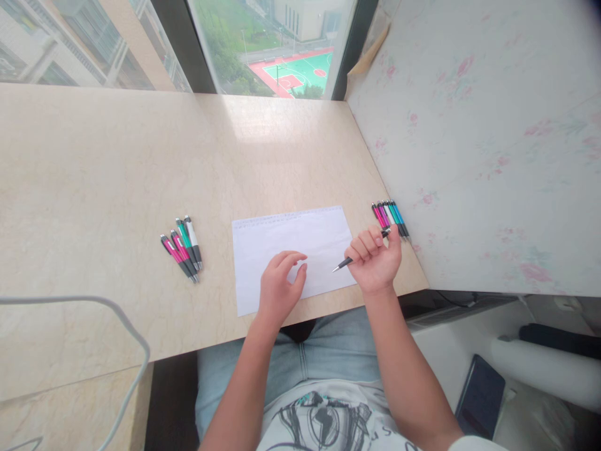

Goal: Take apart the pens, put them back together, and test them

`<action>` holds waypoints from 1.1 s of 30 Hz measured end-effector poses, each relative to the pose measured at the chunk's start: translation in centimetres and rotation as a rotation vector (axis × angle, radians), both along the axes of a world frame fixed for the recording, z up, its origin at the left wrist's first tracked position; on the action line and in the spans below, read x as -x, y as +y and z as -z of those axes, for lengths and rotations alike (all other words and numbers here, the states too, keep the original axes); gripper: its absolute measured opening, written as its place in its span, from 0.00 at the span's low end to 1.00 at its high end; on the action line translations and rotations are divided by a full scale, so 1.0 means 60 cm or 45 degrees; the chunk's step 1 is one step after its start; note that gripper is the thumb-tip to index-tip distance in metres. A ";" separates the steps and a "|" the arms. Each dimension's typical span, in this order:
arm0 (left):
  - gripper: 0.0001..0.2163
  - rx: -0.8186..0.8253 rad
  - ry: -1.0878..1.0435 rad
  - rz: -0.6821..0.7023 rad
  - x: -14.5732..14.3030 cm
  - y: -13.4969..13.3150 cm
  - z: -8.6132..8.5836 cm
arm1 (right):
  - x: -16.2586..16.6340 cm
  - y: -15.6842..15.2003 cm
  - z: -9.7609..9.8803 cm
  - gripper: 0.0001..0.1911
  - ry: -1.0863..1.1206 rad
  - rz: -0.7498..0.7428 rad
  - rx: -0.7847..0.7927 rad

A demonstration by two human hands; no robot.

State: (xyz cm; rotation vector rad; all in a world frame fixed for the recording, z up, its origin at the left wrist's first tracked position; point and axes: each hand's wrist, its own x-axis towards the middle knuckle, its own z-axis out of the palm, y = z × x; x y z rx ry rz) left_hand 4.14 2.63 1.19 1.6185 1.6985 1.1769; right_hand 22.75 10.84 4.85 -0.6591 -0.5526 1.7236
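Note:
A ballpoint pen (346,262) with a dark grip and silver tip is in my right hand (377,260), fingers wrapped round it and the thumb by its upper end. Its tip points left and down, over the right side of a white sheet of paper (263,250). Small writing lines the sheet's top edge. Over the paper's lower middle hovers my left hand (283,283), fingers curved and a gap between thumb and forefinger, holding nothing. Just beyond my right hand lies a row of several coloured pens (390,216).
On the left of the stone sill lie several more pens (183,249), pink, green and white. A grey cable (123,316) loops over the sill at lower left. The papered wall (469,156) bounds the right side, and a window (282,50) the back. A dark tablet-like object (481,394) leans at lower right.

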 end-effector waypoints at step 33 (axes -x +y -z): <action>0.09 -0.004 0.394 -0.005 0.009 0.006 -0.001 | 0.013 0.009 0.010 0.25 -0.145 -0.310 0.010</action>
